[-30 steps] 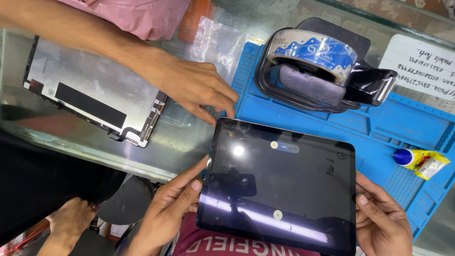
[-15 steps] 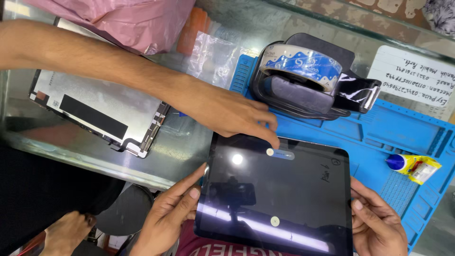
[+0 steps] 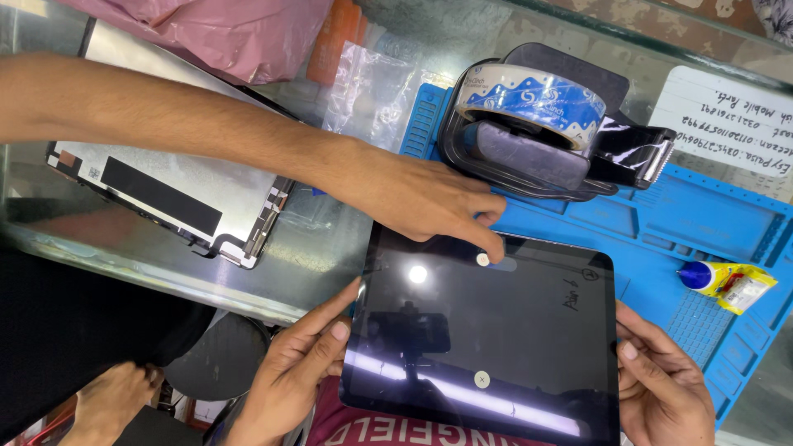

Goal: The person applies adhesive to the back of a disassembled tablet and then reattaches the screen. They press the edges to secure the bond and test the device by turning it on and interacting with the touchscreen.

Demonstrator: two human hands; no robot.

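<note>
A dark glass tablet [image 3: 496,330] with a glossy screen is held flat over the near edge of the counter. My left hand [image 3: 297,363] grips its left edge, thumb on the glass. On the right edge sits my right hand [image 3: 661,388], gripping the lower corner. Another person's hand [image 3: 421,198] reaches in from the left. Its fingertips touch the tablet's top edge near a small round sticker [image 3: 482,259]. A second round sticker [image 3: 481,380] sits lower on the screen.
A blue work mat [image 3: 686,223] lies under the tablet's far end, with a tape dispenser [image 3: 545,124] and a small glue tube [image 3: 727,281] on it. A detached display panel [image 3: 165,190] rests on the glass counter at left. A handwritten paper note [image 3: 727,116] lies far right.
The other person's hand has moved right, from the counter beside the panel onto the tablet's top edge. My two hands keep their grip on the tablet.
</note>
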